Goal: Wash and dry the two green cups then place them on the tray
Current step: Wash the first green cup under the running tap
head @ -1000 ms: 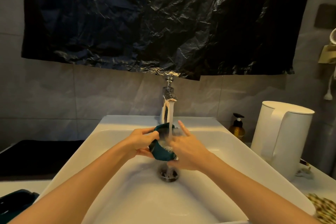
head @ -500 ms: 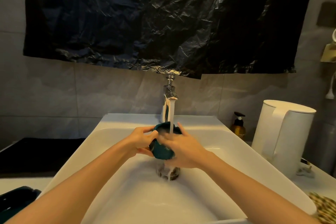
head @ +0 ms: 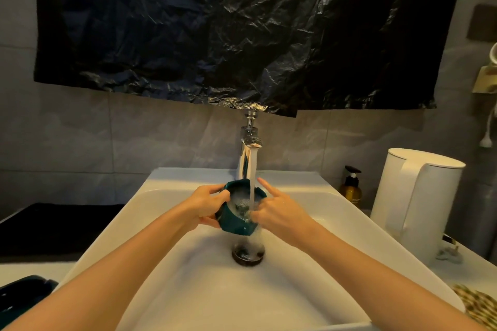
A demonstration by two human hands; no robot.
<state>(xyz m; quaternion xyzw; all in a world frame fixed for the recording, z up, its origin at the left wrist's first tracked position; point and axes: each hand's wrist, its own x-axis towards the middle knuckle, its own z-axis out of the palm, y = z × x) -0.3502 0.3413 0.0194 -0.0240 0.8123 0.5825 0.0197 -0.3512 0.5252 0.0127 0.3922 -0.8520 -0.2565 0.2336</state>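
Observation:
A dark green cup is held tilted over the white sink, directly under the running tap. Water pours into its mouth and foams inside, then spills toward the drain. My left hand grips the cup's left side, thumb on the rim. My right hand is at the cup's right rim with its thumb side dipping into the water and the index finger pointing up; its other fingers are hidden behind the cup. A dark green object lies at the bottom left, cut off by the frame edge.
A white kettle stands on the counter at the right, with an amber pump bottle behind it. A patterned cloth lies at the bottom right. A black mat covers the left counter. Black plastic sheeting hangs above the tap.
The right hand shifted around the cup's rim, first beside it, then over its mouth, now at its right edge. The cup's mouth has turned up to face me, showing foam.

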